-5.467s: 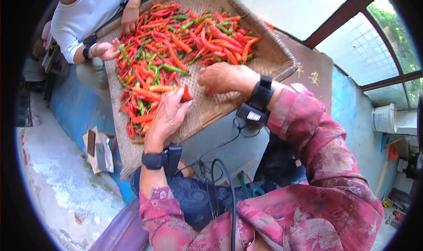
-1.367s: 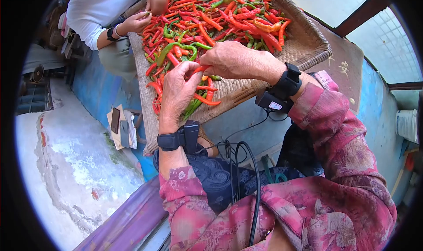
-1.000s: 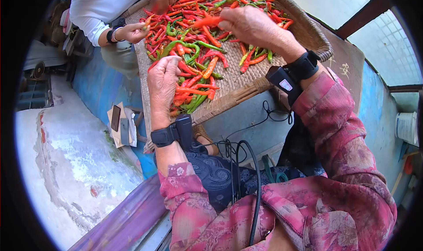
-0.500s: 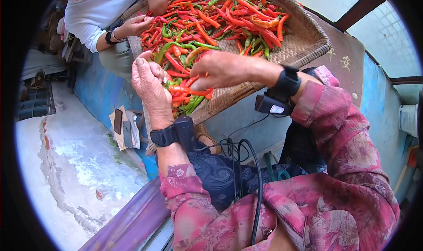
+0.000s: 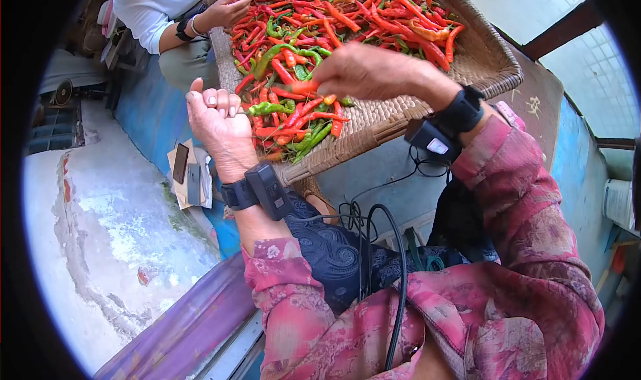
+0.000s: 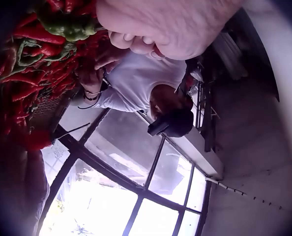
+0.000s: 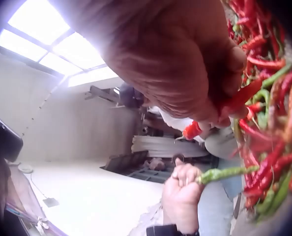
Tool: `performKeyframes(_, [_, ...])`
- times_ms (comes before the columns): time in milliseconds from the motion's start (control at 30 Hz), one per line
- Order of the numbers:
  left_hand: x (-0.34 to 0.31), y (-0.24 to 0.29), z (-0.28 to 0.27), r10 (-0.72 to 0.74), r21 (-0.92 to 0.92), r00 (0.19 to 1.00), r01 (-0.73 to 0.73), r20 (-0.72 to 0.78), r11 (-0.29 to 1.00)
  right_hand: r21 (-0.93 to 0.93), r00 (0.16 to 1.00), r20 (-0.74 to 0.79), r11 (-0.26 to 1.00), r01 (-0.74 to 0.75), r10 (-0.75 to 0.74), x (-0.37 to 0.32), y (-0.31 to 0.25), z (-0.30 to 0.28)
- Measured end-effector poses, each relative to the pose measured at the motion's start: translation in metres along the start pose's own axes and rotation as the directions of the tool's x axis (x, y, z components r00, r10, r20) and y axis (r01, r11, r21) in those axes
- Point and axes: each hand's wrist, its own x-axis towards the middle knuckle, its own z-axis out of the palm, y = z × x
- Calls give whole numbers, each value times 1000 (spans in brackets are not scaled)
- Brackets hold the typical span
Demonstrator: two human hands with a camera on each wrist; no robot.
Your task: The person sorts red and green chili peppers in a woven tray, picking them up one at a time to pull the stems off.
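My left hand (image 5: 224,126) is turned palm up with curled fingers, just off the near left edge of a woven tray (image 5: 374,136). It grips a green chili pepper (image 7: 229,174) by one end; the rest points toward the heap. Over the near part of the tray, my right hand (image 5: 374,70) holds a red chili pepper (image 7: 242,96), blurred in the head view. A second piece of red chili (image 7: 191,129) shows below its fingers in the right wrist view. Red and green chilies (image 5: 300,123) lie in a small pile between the hands, with a bigger heap (image 5: 394,20) behind.
Across the tray, another person in a white top (image 5: 157,10) has both hands at the heap's edge. A phone (image 5: 180,163) lies on cardboard at the left. Black cables (image 5: 400,280) hang over my lap. A white bucket (image 5: 619,203) stands far right.
My left hand has shifted left and turned palm up, and a green chili now shows at its fingers. The right hand, close beside it half a second ago, has moved up and right.
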Motion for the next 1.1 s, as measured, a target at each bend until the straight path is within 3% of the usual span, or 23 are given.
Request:
performKeyframes(33, [1, 1, -1, -12, -36, 1000, 12, 1, 999, -5, 996, -76, 999, -44, 43, -4, 4, -9])
performKeyframes(100, [2, 1, -2, -28, -53, 1000, 28, 9, 998, -223, 949, -315, 972, -73, -1, -8, 28, -24])
performKeyframes(167, [1, -2, -1, -87, -165, 992, 100, 87, 981, -499, 872, -432, 744, -445, 232, -14, 32, -45])
performKeyframes(200, [2, -2, -1, -91, -165, 992, 105, 91, 981, -498, 869, -435, 741, -450, 235, -20, 35, -47])
performKeyframes(267, [2, -3, 0, -164, -320, 962, 230, 220, 919, -616, 761, -644, 642, -457, -76, -29, 40, -50])
performKeyframes(300, [3, -5, 1, -167, -320, 960, 235, 224, 918, -615, 759, -646, 639, -462, -73, -27, 40, -46])
performKeyframes(367, [3, -7, 2, -165, -409, 912, 323, 377, 854, -394, 830, -553, 853, -342, 78, -14, 34, -27])
performKeyframes(400, [1, -9, 4, -169, -405, 910, 328, 379, 854, -280, 895, -440, 935, -217, 76, -9, 27, -13])
performKeyframes(433, [-1, -11, 7, -176, -425, 894, 360, 413, 830, -139, 945, -324, 985, -100, 50, -6, 18, 3])
performKeyframes(500, [-5, -14, 12, -190, -440, 874, 400, 447, 804, -80, 972, -214, 993, 85, -100, 0, 9, 34])
performKeyframes(567, [-8, -16, 14, -198, -484, 854, 448, 481, 752, 24, 988, -142, 998, 60, -56, 5, 1, 48])
performKeyframes(600, [-9, -17, 15, -199, -484, 855, 447, 479, 752, 75, 999, -35, 997, -31, 34, 5, -13, 39])
performKeyframes(700, [-10, -18, 16, -176, -458, 800, 491, 573, 741, -31, 995, -95, 999, 30, -33, 14, -14, 51])
performKeyframes(767, [-10, -17, 18, -149, -435, 897, 341, 417, 833, -19, 988, -142, 998, 65, -67, 22, -4, 53])
performKeyframes(800, [-12, -17, 21, -88, -365, 916, 242, 390, 899, 18, 966, -239, 994, 110, -102, 27, -2, 48])
performKeyframes(833, [-14, -15, 24, -85, -366, 919, 236, 384, 900, 53, 933, -334, 986, 158, -131, 31, -1, 44])
performKeyframes(900, [-16, -11, 28, -154, -45, 988, 155, 23, 987, 355, 932, -331, 934, -24, 149, 29, -5, 19])
performKeyframes(967, [-13, -17, 17, -219, 222, 974, 202, 55, 954, 479, 854, -350, 857, -191, 385, 24, -6, -7])
performKeyframes(1033, [-19, -25, 22, -225, 464, 948, 99, 224, 880, 647, 760, -468, 761, -52, 450, 18, 9, -29])
performKeyframes(1100, [-21, -43, 28, -208, 779, 903, -187, 376, 598, 706, 705, -576, 686, 174, 414, 2, 17, -44])
